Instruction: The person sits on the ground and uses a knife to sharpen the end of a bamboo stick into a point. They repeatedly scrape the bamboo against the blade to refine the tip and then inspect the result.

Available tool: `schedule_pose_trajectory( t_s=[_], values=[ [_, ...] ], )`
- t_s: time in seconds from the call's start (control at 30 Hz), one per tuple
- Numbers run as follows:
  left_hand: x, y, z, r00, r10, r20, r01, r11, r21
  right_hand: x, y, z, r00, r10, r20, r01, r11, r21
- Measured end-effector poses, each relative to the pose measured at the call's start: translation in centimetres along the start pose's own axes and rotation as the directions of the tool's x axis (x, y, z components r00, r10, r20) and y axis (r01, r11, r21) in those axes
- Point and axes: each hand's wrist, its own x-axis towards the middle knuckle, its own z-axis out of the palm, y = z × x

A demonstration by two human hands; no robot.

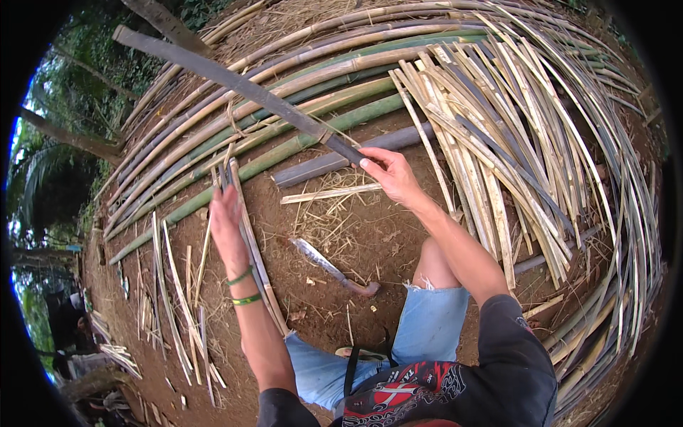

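Note:
My right hand (390,173) is closed around the dark handle of a long machete (228,80). Its worn grey blade reaches up and to the left, over the bamboo poles. Motion smears my left hand (226,220), so its fingers do not show clearly. That hand is beside long split bamboo strips (250,238) that slant down to my left knee; whether it touches them I cannot tell. On the dirt between my knees lies a shorter knife (329,265) with a curved blade and a wooden handle. A dark bamboo pole (348,158) lies just beyond my right hand.
Whole bamboo poles (313,142), green and tan, lie in rows across the far side. A large heap of split bamboo (491,156) covers the right. Loose strips (186,306) are scattered at the left. Shavings (334,220) and a short split piece (331,193) lie ahead.

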Motion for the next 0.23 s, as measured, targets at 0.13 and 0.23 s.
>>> schedule_pose_trajectory(
  t_s=[0.13, 0.23],
  values=[
    [5.3, 13.7, -10.4, 0.893, 0.326, -0.309, -0.426, 0.835, -0.349, -1.9, -0.7, 10.1, 0.962, 0.053, 0.269, -0.065, 0.997, 0.037],
    [5.4, 18.4, -20.5, 0.860, 0.423, -0.286, -0.510, 0.688, -0.516, -4.3, 1.2, 17.0, 0.905, -0.059, 0.422, 0.093, 0.994, -0.060]
  ],
)
